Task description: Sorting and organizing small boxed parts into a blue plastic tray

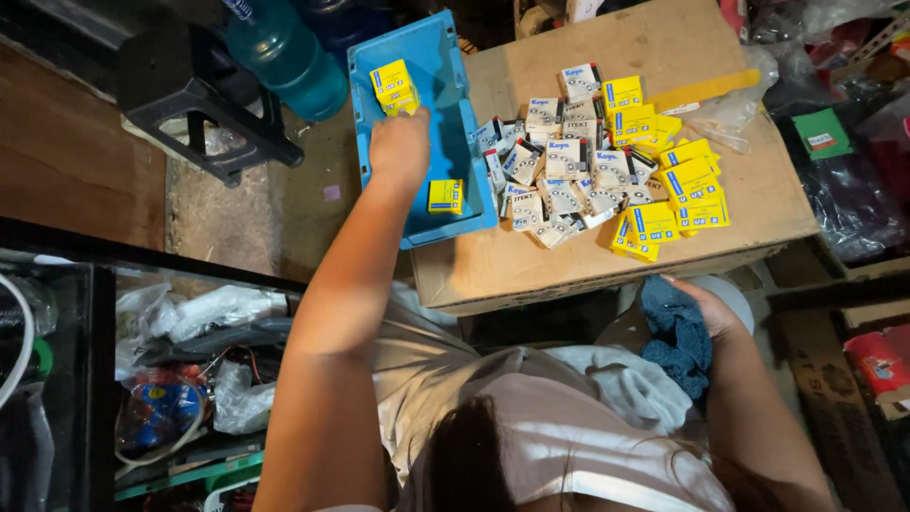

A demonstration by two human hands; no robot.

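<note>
My left hand [399, 142] reaches into a blue plastic bin [464, 142] and is closed on a small yellow box [393, 87] near the bin's far end. Another yellow box [445, 195] lies alone on the bin floor by my wrist. My right hand [706, 305] rests low at the front of a cardboard box [758, 190], lying flat on a blue cloth [675, 327]. On the cardboard top sits a heap of small white boxes [559, 175] and a stack of yellow boxes [678, 194].
A large blue water bottle [289, 57] and a black stool [204, 104] stand left of the bin. Cluttered bags and wires [190, 379] lie at lower left. Dark bags and cartons [853, 190] crowd the right side.
</note>
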